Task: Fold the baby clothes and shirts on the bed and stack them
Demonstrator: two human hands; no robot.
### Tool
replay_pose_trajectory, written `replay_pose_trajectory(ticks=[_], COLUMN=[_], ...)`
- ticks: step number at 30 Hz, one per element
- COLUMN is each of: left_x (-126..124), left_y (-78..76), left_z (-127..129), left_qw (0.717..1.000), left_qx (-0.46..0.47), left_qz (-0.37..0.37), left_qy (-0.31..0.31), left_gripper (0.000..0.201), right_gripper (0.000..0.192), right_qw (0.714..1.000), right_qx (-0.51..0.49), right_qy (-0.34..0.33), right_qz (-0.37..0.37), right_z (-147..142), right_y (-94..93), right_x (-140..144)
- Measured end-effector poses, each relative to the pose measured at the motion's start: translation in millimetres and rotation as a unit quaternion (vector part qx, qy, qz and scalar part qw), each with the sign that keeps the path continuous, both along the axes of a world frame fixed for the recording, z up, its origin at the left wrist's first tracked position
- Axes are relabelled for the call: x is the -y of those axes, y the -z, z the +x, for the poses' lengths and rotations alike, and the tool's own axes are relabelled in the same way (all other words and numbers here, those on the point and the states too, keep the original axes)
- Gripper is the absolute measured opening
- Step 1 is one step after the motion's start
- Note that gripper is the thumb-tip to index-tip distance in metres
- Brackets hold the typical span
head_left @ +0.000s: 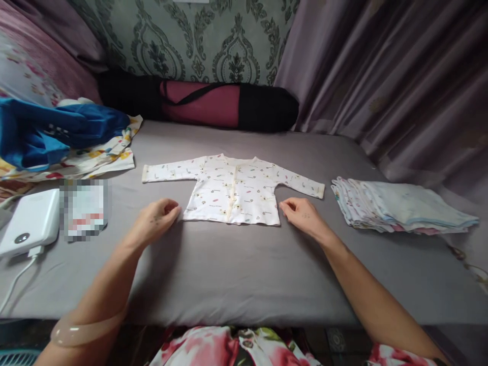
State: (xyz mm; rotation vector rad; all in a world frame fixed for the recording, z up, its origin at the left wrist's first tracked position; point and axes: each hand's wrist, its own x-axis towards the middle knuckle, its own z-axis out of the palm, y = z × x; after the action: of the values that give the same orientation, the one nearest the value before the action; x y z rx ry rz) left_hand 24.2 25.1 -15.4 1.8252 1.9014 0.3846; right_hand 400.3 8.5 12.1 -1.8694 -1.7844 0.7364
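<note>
Baby shirt [249,190] laid flat, sleeves spread, apparently so both sides are reachable. Left hand [159,216], right hand [304,216] held beside hem, fingers curled closed, no cloth visibly gripped.

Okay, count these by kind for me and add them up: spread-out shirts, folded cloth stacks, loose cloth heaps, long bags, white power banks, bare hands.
Spread-out shirt: 1
Folded cloth stack: 1
Loose cloth heap: 1
Long bag: 1
White power bank: 1
Bare hands, left hand and right hand: 2
Total: 7
</note>
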Motion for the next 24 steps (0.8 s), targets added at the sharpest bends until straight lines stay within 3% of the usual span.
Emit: replay_pose_trajectory(ticks=[3,6,9,13,17,21,24], left_x=[3,12,14,11,13,16,16], left_y=[-2.1,-6.8,-7.1,-5.2,-6.1,-3.7,-0.7], left_z=[-6,6,18,24,27,29,28], left_qw=[0.993,0.981,0.985,0.993,0.990,0.973,0.965], left_qx=[0.100,0.175,0.158,0.098,0.111,0.205,0.254], left_qz=[-0.051,-0.079,-0.054,-0.040,-0.030,-0.042,-0.049], left_qy=[-0.025,-0.035,-0.049,-0.049,-0.085,-0.094,-0.040], left_gripper=[0.052,0.058,0.054,0.041,0.036,0.043,0.063], right_gripper=[0.034,0.033,0.026,0.019,0.020,0.038,0.056], right_qw=[0.995,0.990,0.989,0.995,0.993,0.987,0.994], right_qx=[0.086,0.110,0.097,0.065,-0.028,-0.119,-0.062], right_qy=[0.017,0.018,0.019,0.023,0.065,0.030,-0.029], right_qz=[-0.052,-0.092,-0.108,-0.073,-0.096,-0.106,-0.087], right_z=[18,15,5,-2,-3,-2,-2], right_y=[18.3,26.7,24.7,19.8,20.1,21.3,23.1], right_x=[5,11,13,15,19,23,25])
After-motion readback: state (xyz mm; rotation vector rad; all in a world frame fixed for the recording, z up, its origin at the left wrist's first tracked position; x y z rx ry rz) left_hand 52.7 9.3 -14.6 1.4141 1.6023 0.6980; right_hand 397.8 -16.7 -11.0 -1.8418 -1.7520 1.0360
